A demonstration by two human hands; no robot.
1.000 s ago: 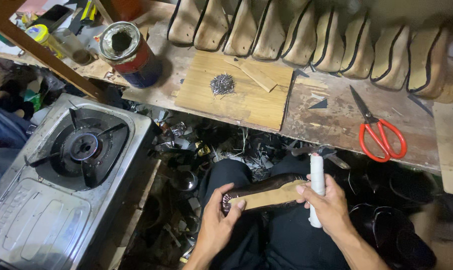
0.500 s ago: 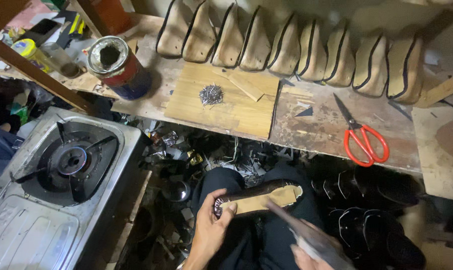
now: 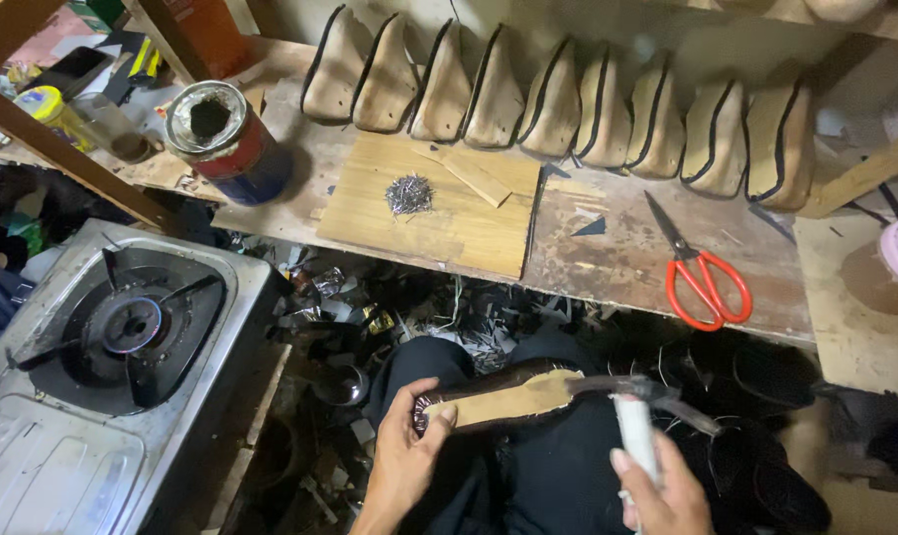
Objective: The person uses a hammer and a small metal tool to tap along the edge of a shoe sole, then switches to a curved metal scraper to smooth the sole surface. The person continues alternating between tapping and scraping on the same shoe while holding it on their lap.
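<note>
With the shoe sole [image 3: 499, 398] on the lap just below the tabletop [image 3: 627, 260], left hand [image 3: 406, 458] fingers clamp its heel, right hand [image 3: 659, 485] fingers wrap the hammer [image 3: 635, 421]; steady strikes seem wise.

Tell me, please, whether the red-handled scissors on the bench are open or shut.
Shut: the scissors lie flat with both blades together.

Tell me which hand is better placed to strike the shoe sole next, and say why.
Right. The right hand grips the white-handled hammer, whose head lies near the heel end of the shoe sole. The left hand is busy clasping the sole's toe end on the lap.
</note>
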